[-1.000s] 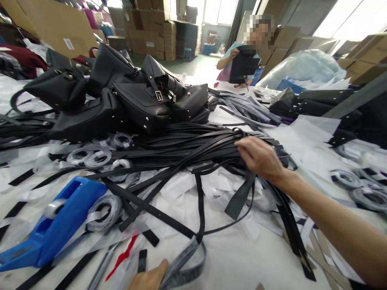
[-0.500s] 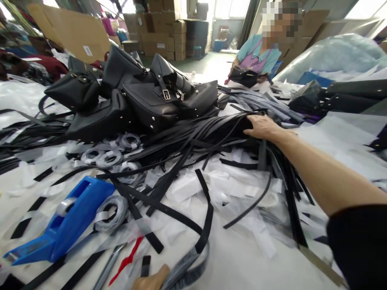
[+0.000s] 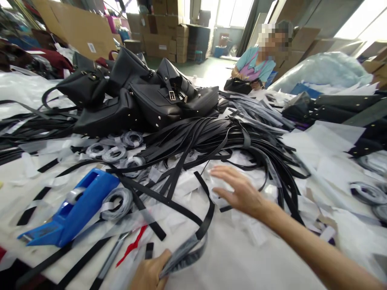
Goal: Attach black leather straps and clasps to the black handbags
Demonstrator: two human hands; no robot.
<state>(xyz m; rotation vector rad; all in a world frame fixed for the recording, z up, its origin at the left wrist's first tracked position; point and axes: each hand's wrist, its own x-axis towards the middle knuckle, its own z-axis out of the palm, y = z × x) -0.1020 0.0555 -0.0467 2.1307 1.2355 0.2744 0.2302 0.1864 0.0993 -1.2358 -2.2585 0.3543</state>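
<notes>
My right hand (image 3: 238, 192) hovers flat, fingers stretched out, over white paper scraps just in front of a big bundle of black straps (image 3: 217, 139). It holds nothing. My left hand (image 3: 149, 274) sits at the bottom edge, closed on the plastic-wrapped end of a black strap (image 3: 193, 241) that curves up across the table. A blue tape dispenser (image 3: 75, 207) lies to the left of that strap.
Several black handbags (image 3: 142, 96) are heaped at the back centre. Coils of wrapped strap (image 3: 111, 153) lie by the dispenser. A red-handled tool (image 3: 133, 245) rests near my left hand. Another person (image 3: 256, 68) works on a black bag across the table. Cardboard boxes (image 3: 163, 32) stand behind.
My right hand has left the strap bundle and drawn back toward me, lower and to the left, now open above the paper scraps. My left hand keeps its hold on the strap.
</notes>
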